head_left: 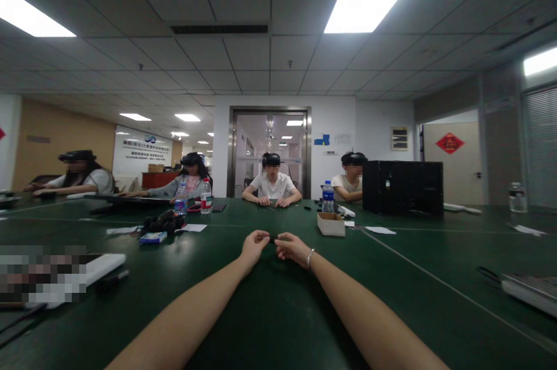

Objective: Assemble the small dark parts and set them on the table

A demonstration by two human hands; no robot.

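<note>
Both my arms reach forward over the dark green table (278, 312). Between my hands is a small black object (272, 239), too small to name. My left hand (255, 247) pinches its left end with thumb and fingers. At the other end, my right hand (294, 248) grips it, the remaining fingers curled in; a silver bracelet (310, 258) circles that wrist. The object is held just above the tabletop, and my fingers cover most of it.
An open cardboard box (331, 225) stands right of my hands, near a blue-labelled bottle (328, 197) and a black computer case (402, 189). Dark gear (163, 222) and a blue-white packet (153, 238) lie to the left. Several people sit across the table.
</note>
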